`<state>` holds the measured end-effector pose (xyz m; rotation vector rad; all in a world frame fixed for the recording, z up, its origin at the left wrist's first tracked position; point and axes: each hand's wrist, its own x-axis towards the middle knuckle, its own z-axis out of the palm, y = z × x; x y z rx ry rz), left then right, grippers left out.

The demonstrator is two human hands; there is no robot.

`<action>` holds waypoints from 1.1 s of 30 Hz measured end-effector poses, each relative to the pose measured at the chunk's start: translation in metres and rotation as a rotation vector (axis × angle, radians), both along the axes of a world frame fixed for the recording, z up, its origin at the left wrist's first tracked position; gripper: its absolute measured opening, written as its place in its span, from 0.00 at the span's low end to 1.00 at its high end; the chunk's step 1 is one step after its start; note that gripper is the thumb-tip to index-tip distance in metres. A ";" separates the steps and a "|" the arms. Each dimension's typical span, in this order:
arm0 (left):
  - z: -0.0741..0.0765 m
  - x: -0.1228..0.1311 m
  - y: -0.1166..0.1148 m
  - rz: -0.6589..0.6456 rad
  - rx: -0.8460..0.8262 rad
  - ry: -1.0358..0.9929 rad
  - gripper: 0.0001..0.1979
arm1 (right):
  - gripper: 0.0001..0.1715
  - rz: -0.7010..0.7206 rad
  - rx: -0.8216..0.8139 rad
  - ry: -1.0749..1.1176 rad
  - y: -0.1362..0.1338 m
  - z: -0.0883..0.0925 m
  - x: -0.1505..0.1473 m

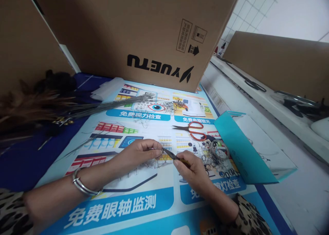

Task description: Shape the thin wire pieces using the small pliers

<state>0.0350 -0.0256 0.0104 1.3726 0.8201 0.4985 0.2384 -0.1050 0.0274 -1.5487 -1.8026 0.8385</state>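
Observation:
Fingers closed in a pinch, my left hand grips something thin and small near the middle of the printed sheet; its kind is mostly hidden by the fingertips. My right hand is wrapped round the handles of needle-nose pliers, whose dark tips meet the left fingertips. Fine wire pieces lie on the sheet just under the hands. To the right sits a tangle of wire rings and coils. Red-handled scissors lie beyond the right hand, blades pointing left.
A bundle of thin wires and brownish feathery material lie at left. An open teal box holding wire bits stands at right. Large cardboard boxes wall off the back. A shelf with another pair of scissors runs along the right.

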 end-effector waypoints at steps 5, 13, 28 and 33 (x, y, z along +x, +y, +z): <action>0.005 -0.001 0.000 -0.043 0.033 0.004 0.11 | 0.08 0.014 -0.013 0.027 0.000 -0.001 0.002; 0.005 -0.003 0.001 -0.112 0.028 0.023 0.10 | 0.08 0.072 -0.036 0.019 0.002 -0.001 0.010; 0.005 -0.004 0.005 -0.206 0.069 0.052 0.11 | 0.07 0.135 0.109 -0.163 0.003 -0.002 0.016; 0.005 -0.003 0.004 -0.209 0.105 0.064 0.11 | 0.09 0.114 0.208 -0.267 0.001 -0.005 0.015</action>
